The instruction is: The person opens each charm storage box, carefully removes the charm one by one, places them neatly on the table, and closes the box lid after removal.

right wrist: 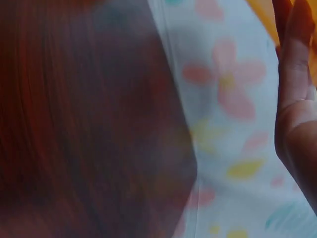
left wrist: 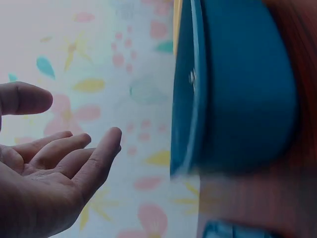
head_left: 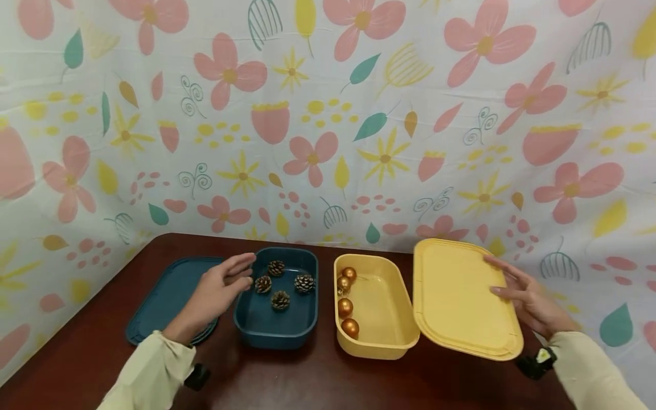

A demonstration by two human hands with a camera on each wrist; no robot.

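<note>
My right hand (head_left: 535, 302) grips the right edge of a yellow lid (head_left: 463, 296), thumb on its upper face, holding it tilted above the table. Left of that lid stands an open yellow box (head_left: 381, 347) with several shiny copper-coloured balls (head_left: 345, 308) along its left side. My left hand (head_left: 220, 293) hovers by the left rim of an open dark blue box (head_left: 277, 340), its fingers loosely bent around nothing. Inside the blue box lie several pine cones (head_left: 280, 300). In the left wrist view the left hand (left wrist: 59, 173) is apart from the blue box (left wrist: 247, 89).
A dark blue lid (head_left: 171, 290) lies on the dark red-brown table (head_left: 287, 381), left of the blue box and partly under my left forearm. Behind the table hangs a flowered cloth (head_left: 318, 114), which also runs along the left side.
</note>
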